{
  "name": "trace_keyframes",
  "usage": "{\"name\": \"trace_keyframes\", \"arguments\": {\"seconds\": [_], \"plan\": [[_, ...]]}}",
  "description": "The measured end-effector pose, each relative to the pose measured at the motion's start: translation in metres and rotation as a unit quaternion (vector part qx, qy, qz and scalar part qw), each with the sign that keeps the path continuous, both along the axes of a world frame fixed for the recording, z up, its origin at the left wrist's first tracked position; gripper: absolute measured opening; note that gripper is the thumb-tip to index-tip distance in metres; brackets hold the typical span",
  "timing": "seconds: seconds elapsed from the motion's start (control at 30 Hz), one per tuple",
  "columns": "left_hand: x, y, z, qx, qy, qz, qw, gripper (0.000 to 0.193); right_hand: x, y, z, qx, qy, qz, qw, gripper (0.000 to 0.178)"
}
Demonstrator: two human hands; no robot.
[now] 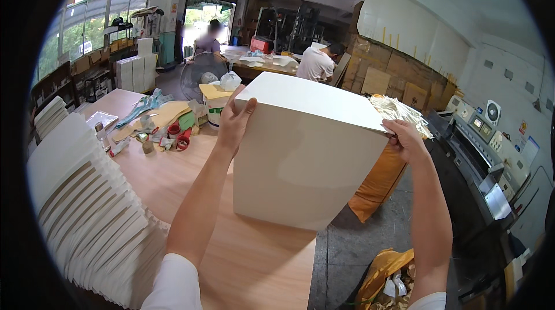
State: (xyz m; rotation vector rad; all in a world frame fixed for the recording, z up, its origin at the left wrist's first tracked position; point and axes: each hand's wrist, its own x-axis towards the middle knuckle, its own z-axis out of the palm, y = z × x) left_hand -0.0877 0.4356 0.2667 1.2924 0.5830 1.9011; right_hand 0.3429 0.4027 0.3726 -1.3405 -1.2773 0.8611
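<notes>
A large white box-shaped block (306, 160) stands upright on the wooden table, near its right edge. Whether it is a tight stack of sheets or folded card, I cannot tell. My left hand (236, 119) grips its upper left corner, thumb on the front face and fingers round the side. At the upper right corner, my right hand (407, 139) is closed in a pinch on the edge of the white top. Left of my left forearm rise piles of white sheets (87, 212), leaning in fanned layers.
Tape rolls (182, 141), cloths and scraps lie on the table (248, 264) at the far left, beside a white bucket (213, 105). Orange sacks (376, 180) stand on the floor to the right, near a long machine (480, 142). Two people (317, 62) are farther back.
</notes>
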Motion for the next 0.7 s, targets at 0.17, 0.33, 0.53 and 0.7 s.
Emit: {"name": "trace_keyframes", "arguments": {"seconds": [0.17,0.33,0.53,0.7], "plan": [[0.004,0.006,-0.002,0.012,0.033,0.056,0.998,0.079,0.006,-0.006,0.004,0.008,-0.195,-0.046,0.98,0.043],[-0.005,0.009,-0.008,0.027,0.038,0.068,0.997,0.082,-0.004,-0.028,-0.045,0.125,-0.125,-0.026,0.984,0.067],[0.007,0.003,-0.004,0.012,0.03,0.063,0.997,0.081,-0.006,-0.024,-0.069,0.227,-0.146,-0.057,0.961,0.069],[0.01,-0.003,-0.001,0.009,0.017,0.065,0.998,0.079,-0.012,-0.013,-0.077,0.264,-0.164,-0.099,0.945,0.067]]}}
